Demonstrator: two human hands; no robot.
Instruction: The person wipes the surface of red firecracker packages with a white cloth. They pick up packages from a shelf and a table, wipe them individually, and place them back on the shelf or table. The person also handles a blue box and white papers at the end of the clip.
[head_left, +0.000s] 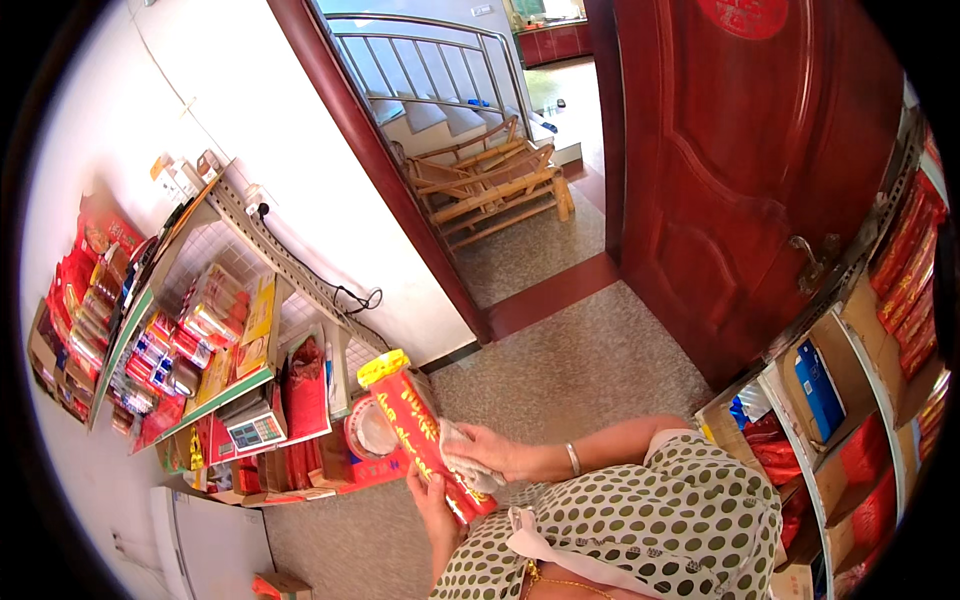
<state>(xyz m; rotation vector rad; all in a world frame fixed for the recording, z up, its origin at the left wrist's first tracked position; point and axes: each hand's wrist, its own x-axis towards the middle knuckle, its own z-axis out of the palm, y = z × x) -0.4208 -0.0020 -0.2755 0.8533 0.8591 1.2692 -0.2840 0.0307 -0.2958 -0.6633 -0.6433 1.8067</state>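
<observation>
A long red packet with yellow lettering and a yellow end (409, 420) slants across the view in front of my chest. My left hand (435, 499) grips its lower left side. On the other side, my right hand (480, 448) holds a pale cloth (465, 457) against the packet's surface. The palm and some fingers of my right hand are hidden. Behind the packet, to its left, a round patterned bowl or basin (361, 427) sits on the low shelf.
At left, shelves (232, 397) hold cans, packets and a keypad device (257, 433). A wooden door (720, 172) stands open at right beside stocked shelves (862, 390). A bamboo chair (495, 187) lies beyond the doorway, near stairs. A small carton (289, 586) is on the floor.
</observation>
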